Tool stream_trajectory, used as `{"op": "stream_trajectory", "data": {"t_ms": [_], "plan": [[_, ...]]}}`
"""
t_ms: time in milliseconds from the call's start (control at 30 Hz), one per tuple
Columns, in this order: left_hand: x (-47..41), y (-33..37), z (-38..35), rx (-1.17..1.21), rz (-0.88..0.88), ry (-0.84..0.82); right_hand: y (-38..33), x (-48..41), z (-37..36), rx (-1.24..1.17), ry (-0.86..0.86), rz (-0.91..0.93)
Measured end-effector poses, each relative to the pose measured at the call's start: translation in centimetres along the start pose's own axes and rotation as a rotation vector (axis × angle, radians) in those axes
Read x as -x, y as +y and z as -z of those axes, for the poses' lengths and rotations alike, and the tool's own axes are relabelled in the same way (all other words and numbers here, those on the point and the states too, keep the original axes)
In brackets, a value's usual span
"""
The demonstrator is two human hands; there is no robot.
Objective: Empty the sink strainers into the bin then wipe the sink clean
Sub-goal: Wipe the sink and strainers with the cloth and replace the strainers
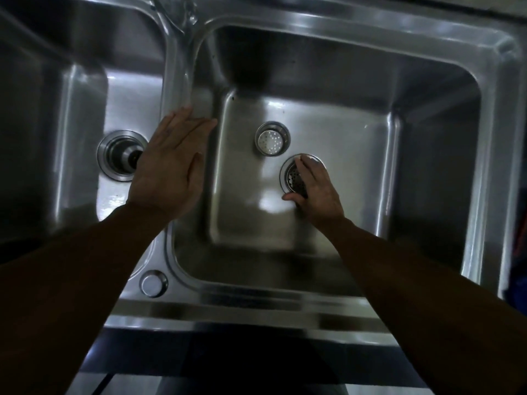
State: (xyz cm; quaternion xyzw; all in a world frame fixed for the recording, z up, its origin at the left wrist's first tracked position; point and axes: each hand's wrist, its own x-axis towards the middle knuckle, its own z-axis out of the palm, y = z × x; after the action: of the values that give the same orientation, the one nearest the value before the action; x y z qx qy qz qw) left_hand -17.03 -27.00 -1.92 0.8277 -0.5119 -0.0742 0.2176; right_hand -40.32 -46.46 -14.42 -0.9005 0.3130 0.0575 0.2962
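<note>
A steel double sink (182, 89) fills the view. On the floor of the right basin (356, 143) a loose strainer basket (272, 138) stands upright, empty, just left of the drain. My right hand (318, 189) reaches down to that drain, fingers curled around a second strainer (293, 175) sitting in the drain ring. My left hand (169, 163) lies flat with fingers spread on the divider between the basins. The left basin's drain (119, 155) is open, with no strainer visible in it.
The tap base (176, 12) rises at the top of the divider. A round metal cap (153, 283) sits on the front rim. The counter's front edge (242, 315) runs below the sink. Dark floor lies beneath.
</note>
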Motion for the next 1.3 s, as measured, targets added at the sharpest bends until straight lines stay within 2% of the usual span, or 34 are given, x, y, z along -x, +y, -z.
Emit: {"op": "stream_trajectory", "data": {"t_ms": [600, 767, 867, 1100, 1300], "plan": [[-0.1, 0.2, 0.2, 0.011, 0.003, -0.01, -0.5, 0.2, -0.4, -0.13, 0.041, -0.017], [-0.1, 0.3, 0.4, -0.029, -0.008, -0.034, -4.3, -3.2, 1.5, -0.119, 0.162, 0.082], [-0.1, 0.4, 0.4, -0.043, 0.016, -0.07, -5.7, -5.7, 2.1, -0.064, 0.127, 0.138], [-0.1, 0.6, 0.7, -0.033, 0.014, -0.041, -6.5, -6.8, 2.9, -0.104, 0.037, 0.058], [0.3, 0.5, 0.6, 0.002, 0.013, -0.002, -9.5, -2.7, 5.1, -0.073, 0.112, 0.037]]}}
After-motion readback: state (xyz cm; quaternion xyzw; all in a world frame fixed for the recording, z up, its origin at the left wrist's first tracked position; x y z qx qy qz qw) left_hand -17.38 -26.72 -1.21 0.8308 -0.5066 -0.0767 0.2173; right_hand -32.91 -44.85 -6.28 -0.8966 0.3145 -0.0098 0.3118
